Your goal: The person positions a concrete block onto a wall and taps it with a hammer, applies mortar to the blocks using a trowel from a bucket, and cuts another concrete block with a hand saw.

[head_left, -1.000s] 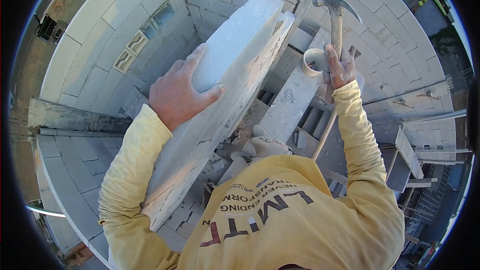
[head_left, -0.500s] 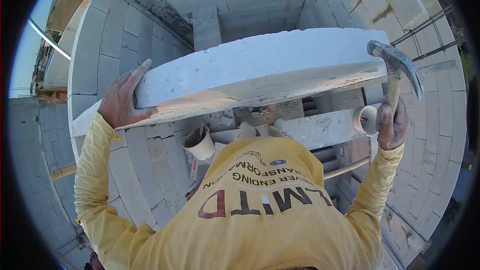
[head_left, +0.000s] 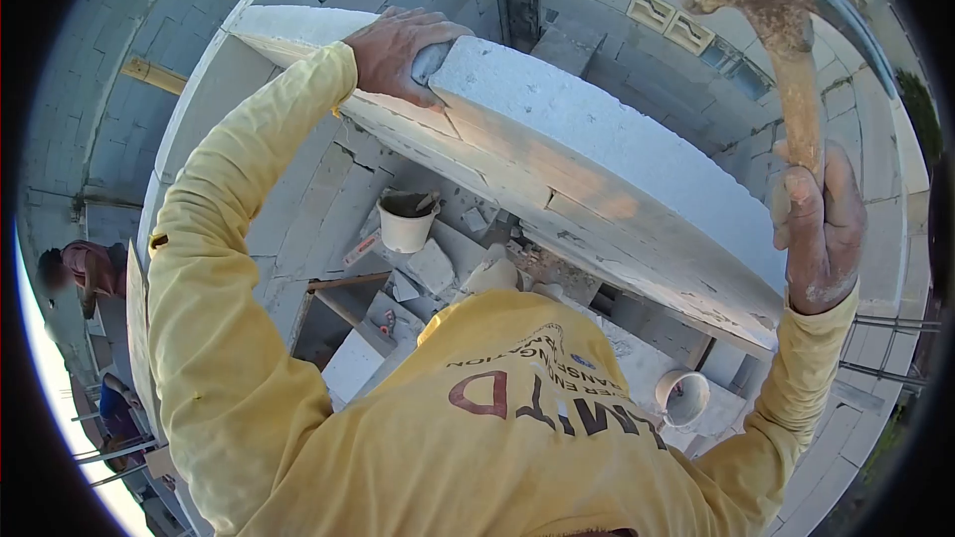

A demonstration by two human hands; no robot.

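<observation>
A long white aerated concrete block (head_left: 587, 129) lies along the top of the wall in front of me. My left hand (head_left: 403, 52) grips its left end, fingers over the top and thumb down by the near face. My right hand (head_left: 821, 219) is closed around the wooden handle of a hammer (head_left: 796, 70), raised at the right beyond the block's right end. The hammer's grey, mortar-stained head points up, clear of the block.
Below the wall, a white bucket (head_left: 406, 229) stands beside block offcuts (head_left: 431, 267) on a platform. A smaller white pail (head_left: 683, 398) is at lower right. Rebar (head_left: 885, 328) sticks out at the right. Other people (head_left: 95, 268) are at far left, below.
My view has turned, so the wall now slants down to the right. The right hand has lifted the hammer higher. My left hand stays at the block's left end, its fingers now over the top.
</observation>
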